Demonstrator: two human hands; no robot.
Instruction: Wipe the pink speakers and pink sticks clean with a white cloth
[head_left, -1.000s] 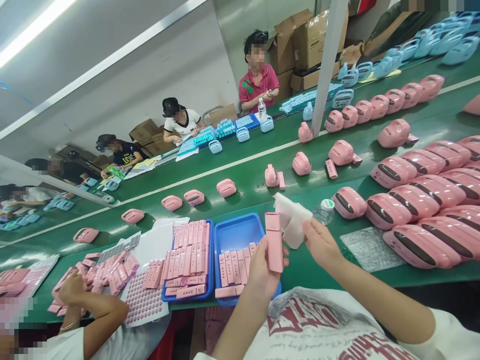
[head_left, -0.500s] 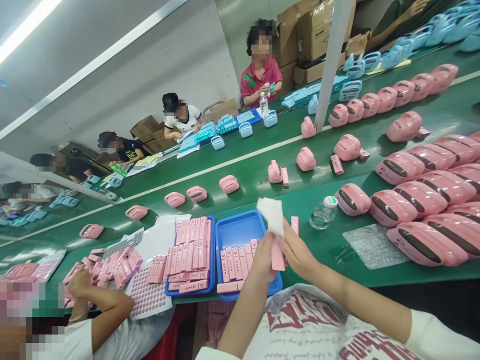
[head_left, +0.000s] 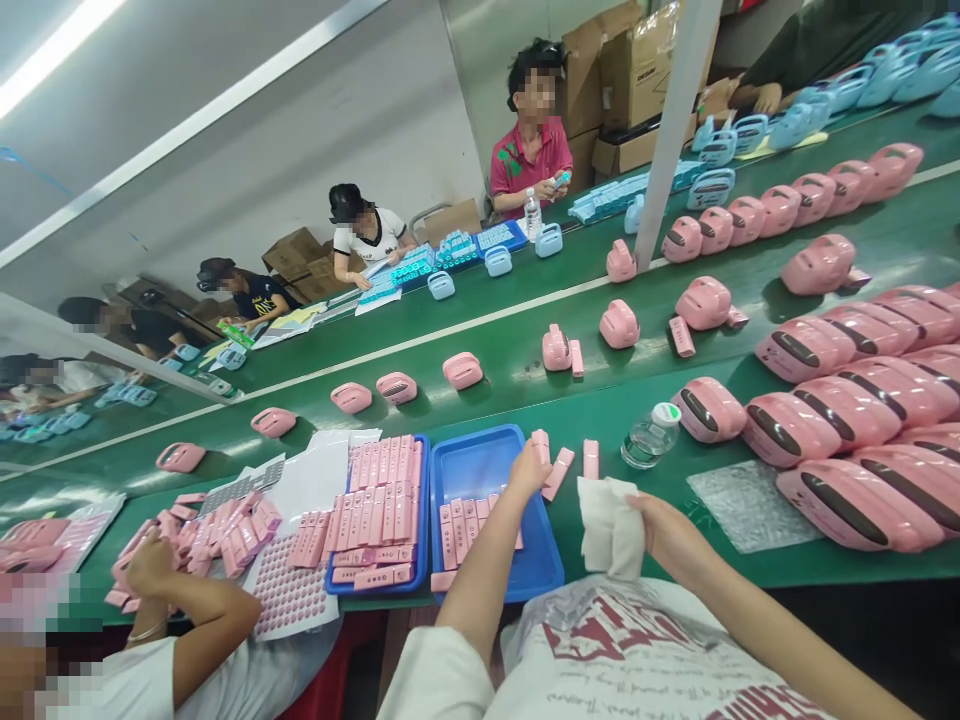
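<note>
My left hand (head_left: 529,470) reaches past the right rim of a blue tray (head_left: 550,560), its fingers closed on a slim pink plastic piece (head_left: 540,444). Two similar pieces lie on the green table: a tilted pink piece (head_left: 558,474) beside that hand and an upright-looking pink piece (head_left: 591,458) farther right. Pinched in my right hand (head_left: 661,522) is a folded white cloth (head_left: 611,525), which hangs down in front of my shirt. More pink pieces with small dark marks (head_left: 471,520) lie in the blue tray, partly hidden by my left forearm.
A second blue tray (head_left: 425,500) holds stacked pink pieces. Right of my hands are a water bottle (head_left: 651,436), a clear plastic bag (head_left: 750,505) and rows of pink housings (head_left: 795,425). Beyond runs a green belt (head_left: 517,300) with pink housings. A co-worker's arm (head_left: 202,625) is at left.
My hands were together, holding a pink piece and the white cloth. They have separated: the left moved up to another spot by the tray, the right drew right and down with the cloth.
</note>
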